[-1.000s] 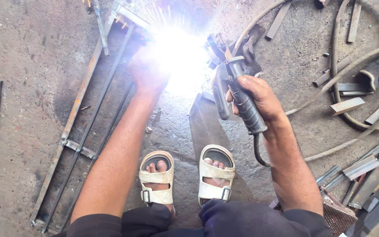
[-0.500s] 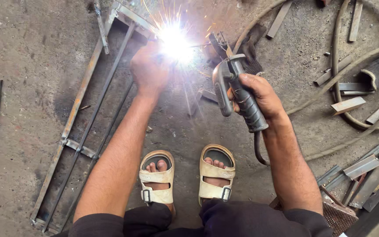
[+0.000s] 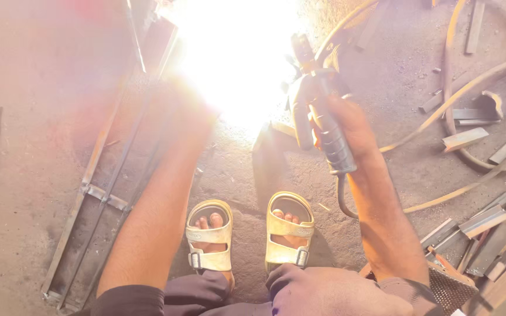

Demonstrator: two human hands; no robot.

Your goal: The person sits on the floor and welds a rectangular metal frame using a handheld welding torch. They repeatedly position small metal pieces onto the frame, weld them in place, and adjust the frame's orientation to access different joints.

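White arc glare (image 3: 235,58) hides my left hand (image 3: 191,117), grip unclear | beside it, right hand (image 3: 346,126) clamped around ribbed electrode holder (image 3: 329,131)

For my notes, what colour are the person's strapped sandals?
Pale yellow buckled sandals, clearest in the head view.

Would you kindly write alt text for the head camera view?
A blinding white welding flare hides the left hand, while the right hand grips a dark ribbed electrode holder beside it. Below, two feet in pale yellow sandals stand on a dusty concrete floor scattered with grey steel strips.
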